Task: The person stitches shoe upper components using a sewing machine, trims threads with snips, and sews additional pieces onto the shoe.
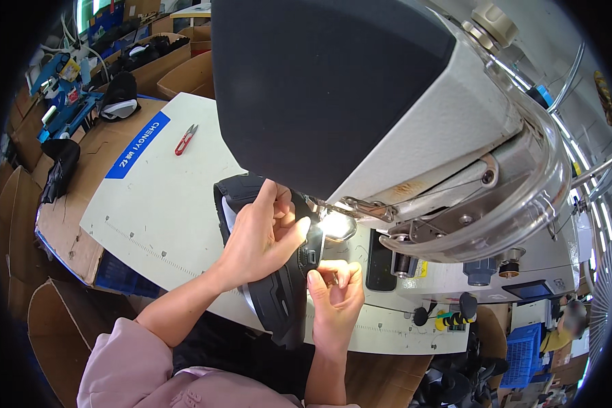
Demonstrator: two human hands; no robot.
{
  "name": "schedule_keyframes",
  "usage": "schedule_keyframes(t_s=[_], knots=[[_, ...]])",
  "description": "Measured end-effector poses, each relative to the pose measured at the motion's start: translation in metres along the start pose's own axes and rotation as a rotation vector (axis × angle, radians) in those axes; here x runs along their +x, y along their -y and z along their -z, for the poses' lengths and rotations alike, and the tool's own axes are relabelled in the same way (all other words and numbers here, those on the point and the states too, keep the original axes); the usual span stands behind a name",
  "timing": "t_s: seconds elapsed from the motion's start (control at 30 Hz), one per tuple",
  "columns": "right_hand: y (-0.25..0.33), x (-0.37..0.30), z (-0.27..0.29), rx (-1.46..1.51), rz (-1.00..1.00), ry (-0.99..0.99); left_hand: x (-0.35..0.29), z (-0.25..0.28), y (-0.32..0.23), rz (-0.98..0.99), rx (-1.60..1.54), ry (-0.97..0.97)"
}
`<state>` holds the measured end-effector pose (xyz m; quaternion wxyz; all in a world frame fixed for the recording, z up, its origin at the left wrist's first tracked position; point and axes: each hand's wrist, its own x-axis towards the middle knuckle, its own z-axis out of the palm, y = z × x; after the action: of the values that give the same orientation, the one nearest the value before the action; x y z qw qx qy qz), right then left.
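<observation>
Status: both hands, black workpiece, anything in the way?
Bare left hand on curved black panelled piece; bare right hand at its edge. Piece over white tabletop, beside black-covered sewing machine. Red-handled metal snips off left, clear of hands.

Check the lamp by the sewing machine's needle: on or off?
On: the lamp glows bright white beside the black piece.

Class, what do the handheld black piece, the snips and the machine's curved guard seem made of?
Black piece: perhaps matte synthetic leather or coated fabric, with raised ridges.
Snips: greyish blades, probably metal; red handles, painted metal or plastic.
Curved guard: glossy plastic, likely, being transparent with highlights.
</observation>
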<state>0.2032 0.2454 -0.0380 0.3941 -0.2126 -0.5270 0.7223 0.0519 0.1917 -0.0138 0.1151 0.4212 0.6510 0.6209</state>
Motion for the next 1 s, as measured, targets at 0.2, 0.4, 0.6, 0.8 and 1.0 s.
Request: schedule_keyframes(t_s=[0.2,0.4,0.6,0.8,1.0], knots=[[0.004,0.003,-0.007,-0.027,0.006,-0.058,0.013,0.007,-0.014,0.032,0.041,0.062],[0.010,0.002,-0.010,-0.074,-0.027,-0.031,0.021,0.004,0.015,-0.114,-0.103,0.066],[0.017,0.006,-0.016,-0.121,-0.045,-0.066,0.031,0.008,0.001,-0.084,0.002,0.091],[-0.020,-0.001,-0.012,0.125,0.008,-0.179,0.031,0.015,-0.011,0.038,0.053,0.154],[-0.041,-0.012,0.039,0.165,-0.375,0.548,0.016,0.020,-0.032,-0.099,0.249,0.141]])
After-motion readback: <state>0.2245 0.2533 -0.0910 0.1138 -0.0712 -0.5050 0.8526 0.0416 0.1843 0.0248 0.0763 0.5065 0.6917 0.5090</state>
